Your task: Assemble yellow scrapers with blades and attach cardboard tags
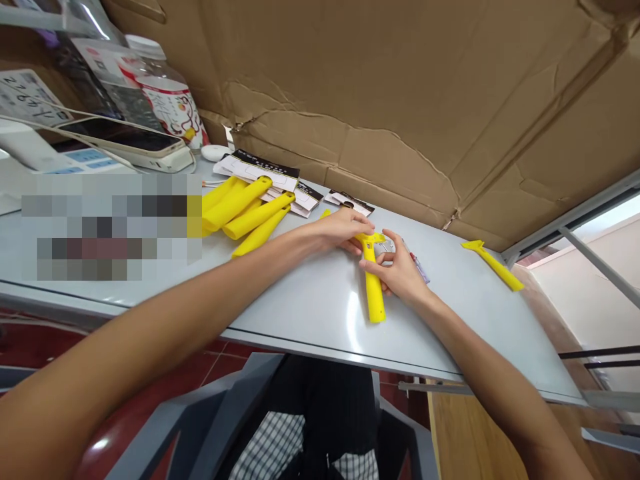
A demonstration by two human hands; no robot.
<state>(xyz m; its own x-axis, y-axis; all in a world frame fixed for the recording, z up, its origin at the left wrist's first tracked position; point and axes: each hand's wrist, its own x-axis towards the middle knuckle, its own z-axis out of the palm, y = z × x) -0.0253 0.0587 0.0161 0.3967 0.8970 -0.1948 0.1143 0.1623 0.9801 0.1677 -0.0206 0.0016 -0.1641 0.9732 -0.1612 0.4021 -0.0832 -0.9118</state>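
Observation:
My left hand point(343, 228) is closed at the head of a yellow T-shaped plastic tool point(375, 297), whose round handle points toward me. Around the upper part of that handle my right hand point(403, 270) is closed, thumb across the front. Small shiny metal bits point(388, 247) show between the two hands; I cannot make out what they are. Just behind my right hand lies a slim clear-and-red item point(420, 267), partly hidden by it. Another yellow tool point(495, 265) with an angled head rests at the right end of the table.
Several yellow handles point(260, 230) lie piled on the grey table point(310, 293), left of my hands. Behind them are printed cards point(263, 170). Farther left stand a phone point(125, 137) and a plastic bottle point(167, 100). A cardboard wall point(350, 80) borders the back.

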